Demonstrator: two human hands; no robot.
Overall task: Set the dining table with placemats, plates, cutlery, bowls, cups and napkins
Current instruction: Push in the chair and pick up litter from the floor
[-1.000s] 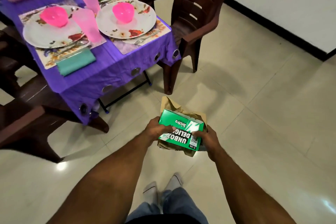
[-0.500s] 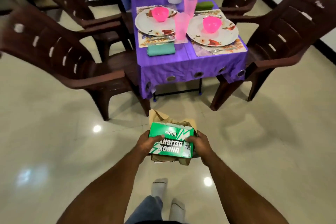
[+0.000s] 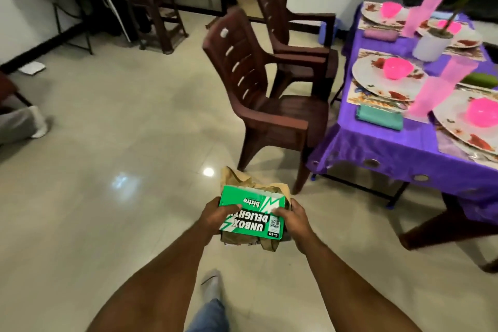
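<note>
A green printed box (image 3: 253, 214) with a crumpled brown paper bag (image 3: 242, 179) under it is carried low in front of me. My left hand (image 3: 215, 214) grips its left end and my right hand (image 3: 295, 219) grips its right end. The table with a purple cloth (image 3: 398, 148) stands at the right, away from my hands. On it lie floral placemats, white plates (image 3: 377, 79) with pink bowls (image 3: 398, 67), pink cups (image 3: 433, 94) and a folded teal napkin (image 3: 378, 117).
Two brown plastic armchairs (image 3: 258, 94) stand left of the table, the nearer one just beyond the box. A white pot (image 3: 431, 44) stands mid-table. A brown stool (image 3: 155, 15) and a stand are at the far left. Someone's leg (image 3: 21, 124) shows at the left edge.
The view has swung left: the table went from upper left, to straight ahead, to the right edge. Both hands keep the same hold on the box and bag.
</note>
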